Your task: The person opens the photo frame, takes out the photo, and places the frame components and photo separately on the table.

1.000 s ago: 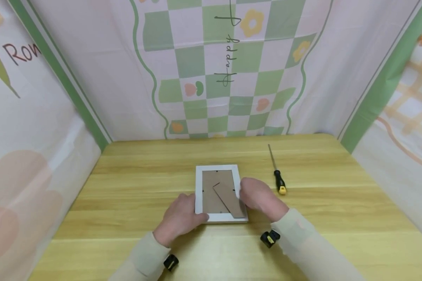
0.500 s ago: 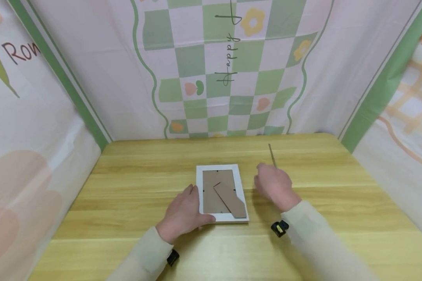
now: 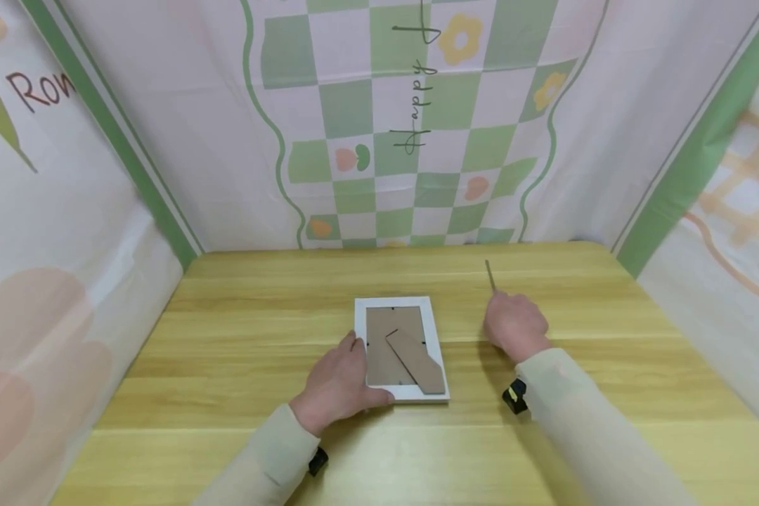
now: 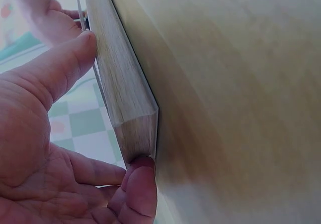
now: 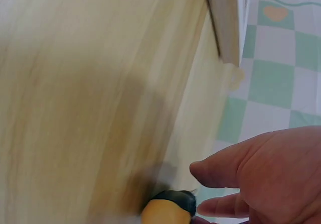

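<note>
A white picture frame (image 3: 360, 323) lies face down on the wooden table, its brown backing board (image 3: 379, 365) and folded stand leg (image 3: 420, 362) upward. My left hand (image 3: 336, 383) grips the frame's near left corner. In the left wrist view the thumb presses the back's edge and the fingers curl at the frame's wood-toned side (image 4: 123, 68). My right hand (image 3: 515, 325) is over the screwdriver, whose shaft (image 3: 490, 275) points away beyond it. In the right wrist view, thumb and fingers stand apart beside the yellow and black handle (image 5: 166, 211).
Small black tabs (image 3: 424, 343) stick out at the backing's edges. Patterned cloth (image 3: 417, 176) hangs behind the table (image 3: 259, 302) and along both sides. Each wrist wears a small black device (image 3: 515, 397).
My right hand has left the frame's right edge and moved right, over the screwdriver, hiding its handle in the head view. My left hand has shifted slightly, its thumb further along the near edge.
</note>
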`<control>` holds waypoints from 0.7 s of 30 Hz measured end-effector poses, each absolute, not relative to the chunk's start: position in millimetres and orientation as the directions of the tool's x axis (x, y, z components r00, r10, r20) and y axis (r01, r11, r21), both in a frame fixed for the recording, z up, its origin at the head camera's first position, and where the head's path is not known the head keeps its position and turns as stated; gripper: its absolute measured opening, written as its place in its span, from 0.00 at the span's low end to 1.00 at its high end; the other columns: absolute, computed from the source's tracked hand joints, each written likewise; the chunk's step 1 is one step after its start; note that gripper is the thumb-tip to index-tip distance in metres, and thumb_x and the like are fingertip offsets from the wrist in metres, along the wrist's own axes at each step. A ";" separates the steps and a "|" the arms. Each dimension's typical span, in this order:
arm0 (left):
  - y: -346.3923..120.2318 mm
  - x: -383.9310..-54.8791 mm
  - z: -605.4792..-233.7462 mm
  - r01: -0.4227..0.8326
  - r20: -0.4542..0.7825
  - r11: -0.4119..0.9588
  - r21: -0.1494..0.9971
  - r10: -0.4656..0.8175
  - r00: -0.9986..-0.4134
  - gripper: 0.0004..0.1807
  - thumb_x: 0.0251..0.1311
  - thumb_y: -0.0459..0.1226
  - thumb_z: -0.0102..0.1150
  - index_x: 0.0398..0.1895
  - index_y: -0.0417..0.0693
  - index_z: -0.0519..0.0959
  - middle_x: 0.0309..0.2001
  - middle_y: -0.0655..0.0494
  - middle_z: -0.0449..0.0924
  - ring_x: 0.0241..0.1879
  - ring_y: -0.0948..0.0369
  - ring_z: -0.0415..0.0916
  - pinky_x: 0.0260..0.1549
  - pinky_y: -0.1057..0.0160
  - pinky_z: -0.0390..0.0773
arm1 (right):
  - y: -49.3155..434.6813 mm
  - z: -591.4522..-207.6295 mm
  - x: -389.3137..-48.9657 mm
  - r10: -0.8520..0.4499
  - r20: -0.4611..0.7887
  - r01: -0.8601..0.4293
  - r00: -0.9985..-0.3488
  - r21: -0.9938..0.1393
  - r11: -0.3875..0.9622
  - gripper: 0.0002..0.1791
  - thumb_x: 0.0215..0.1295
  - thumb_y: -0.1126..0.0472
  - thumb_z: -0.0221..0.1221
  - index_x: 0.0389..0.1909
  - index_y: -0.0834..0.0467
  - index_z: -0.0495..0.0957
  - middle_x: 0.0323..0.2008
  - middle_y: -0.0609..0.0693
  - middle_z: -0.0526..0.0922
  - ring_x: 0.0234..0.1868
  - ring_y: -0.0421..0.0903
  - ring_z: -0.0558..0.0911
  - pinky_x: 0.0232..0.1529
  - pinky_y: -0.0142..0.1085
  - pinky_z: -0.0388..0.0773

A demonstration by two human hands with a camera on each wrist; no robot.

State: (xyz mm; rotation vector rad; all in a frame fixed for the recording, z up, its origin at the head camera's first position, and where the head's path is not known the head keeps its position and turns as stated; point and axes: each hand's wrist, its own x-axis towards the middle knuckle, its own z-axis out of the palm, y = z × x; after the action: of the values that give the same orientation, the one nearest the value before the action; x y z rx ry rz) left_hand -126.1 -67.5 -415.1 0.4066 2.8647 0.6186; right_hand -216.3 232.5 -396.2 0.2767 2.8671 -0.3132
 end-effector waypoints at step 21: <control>-64.9 -137.6 -417.2 0.251 -0.123 0.896 0.367 0.314 -0.941 0.62 0.47 0.67 0.75 0.73 0.30 0.67 0.80 0.34 0.56 0.57 0.38 0.79 0.53 0.48 0.83 | 234.1 -386.6 -203.5 0.032 -0.197 0.092 -0.980 -0.308 0.947 0.13 0.76 0.64 0.39 0.45 0.70 0.69 0.30 0.63 0.74 0.24 0.53 0.74 0.21 0.42 0.74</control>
State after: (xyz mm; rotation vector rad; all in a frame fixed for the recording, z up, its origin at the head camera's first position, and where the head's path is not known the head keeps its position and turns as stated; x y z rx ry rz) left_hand -137.6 -64.9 -417.2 0.4329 2.8822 0.5233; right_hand -203.5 234.1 -386.6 0.0937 2.9113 -0.4735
